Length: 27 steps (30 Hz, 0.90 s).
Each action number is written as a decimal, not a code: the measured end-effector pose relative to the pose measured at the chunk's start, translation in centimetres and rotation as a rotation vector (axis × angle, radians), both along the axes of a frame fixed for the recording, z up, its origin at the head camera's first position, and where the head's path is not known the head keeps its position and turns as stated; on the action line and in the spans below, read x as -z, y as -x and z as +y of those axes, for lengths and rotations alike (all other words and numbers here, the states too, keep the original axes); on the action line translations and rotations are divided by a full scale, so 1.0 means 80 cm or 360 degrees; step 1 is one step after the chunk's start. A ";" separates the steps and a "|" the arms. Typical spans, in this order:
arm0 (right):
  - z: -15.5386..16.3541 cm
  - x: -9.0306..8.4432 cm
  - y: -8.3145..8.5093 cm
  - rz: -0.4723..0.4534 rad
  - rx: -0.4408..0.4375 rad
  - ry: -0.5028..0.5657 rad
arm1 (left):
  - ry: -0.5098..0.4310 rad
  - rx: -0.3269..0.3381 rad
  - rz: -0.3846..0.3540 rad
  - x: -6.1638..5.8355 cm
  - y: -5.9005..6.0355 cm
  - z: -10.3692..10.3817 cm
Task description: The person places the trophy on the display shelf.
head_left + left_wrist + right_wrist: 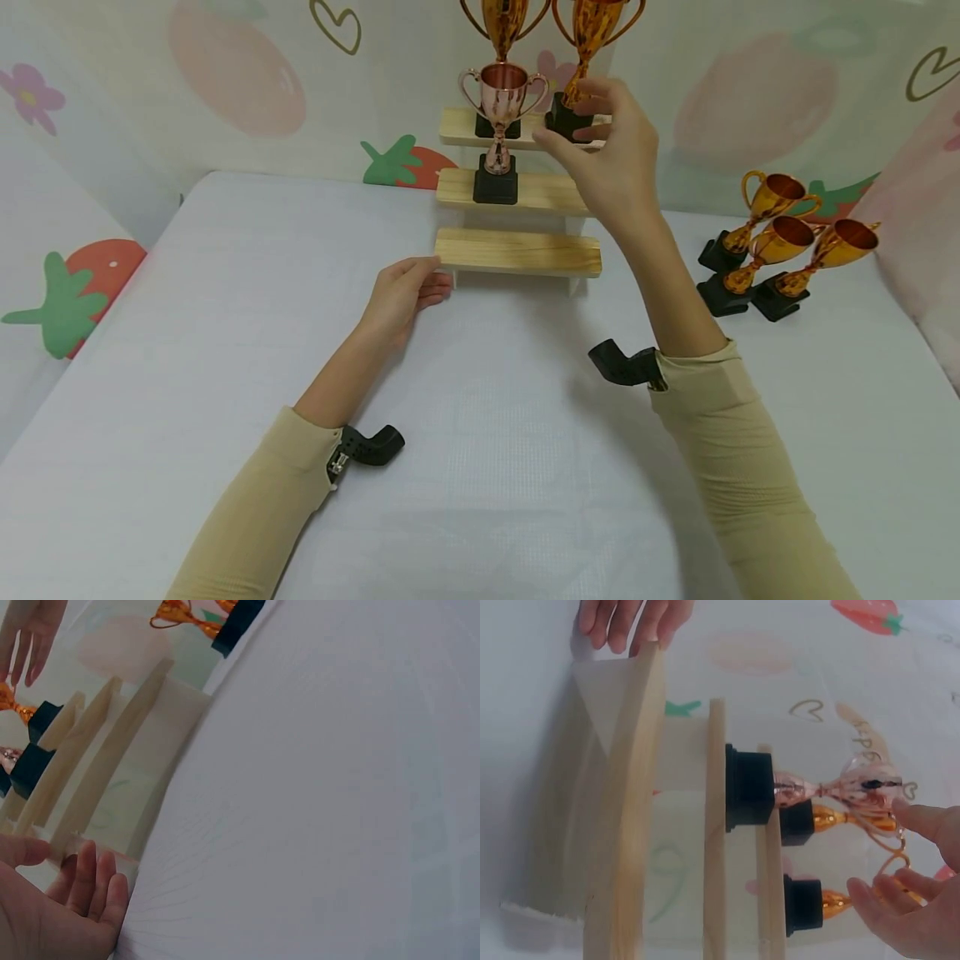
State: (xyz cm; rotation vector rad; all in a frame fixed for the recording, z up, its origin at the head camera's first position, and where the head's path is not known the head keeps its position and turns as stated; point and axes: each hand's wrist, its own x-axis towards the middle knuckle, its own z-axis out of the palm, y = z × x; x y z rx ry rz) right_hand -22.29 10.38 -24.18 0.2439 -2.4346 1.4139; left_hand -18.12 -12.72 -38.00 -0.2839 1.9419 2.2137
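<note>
A three-step wooden stand (517, 252) sits at the back of the white table. My left hand (427, 279) grips the left end of its bottom step, thumb on top and fingers underneath (90, 877). A copper trophy (501, 100) stands on the middle step. Two gold trophies stand on the top step. My right hand (570, 112) is raised at the right one (588, 25), fingers spread loosely around its black base and stem. In the right wrist view those fingertips (870, 889) lie beside the stem without clamping it.
Three more gold trophies (780, 242) lie tipped on their sides at the right of the table. A patterned wall with strawberries and hearts runs close behind the stand. The white tabletop (480, 467) stretches in front of me.
</note>
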 end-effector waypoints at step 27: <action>0.092 0.026 -0.045 0.0082 0.0181 -0.0199 | 0.0008 -0.0009 0.0001 -0.001 -0.001 0.000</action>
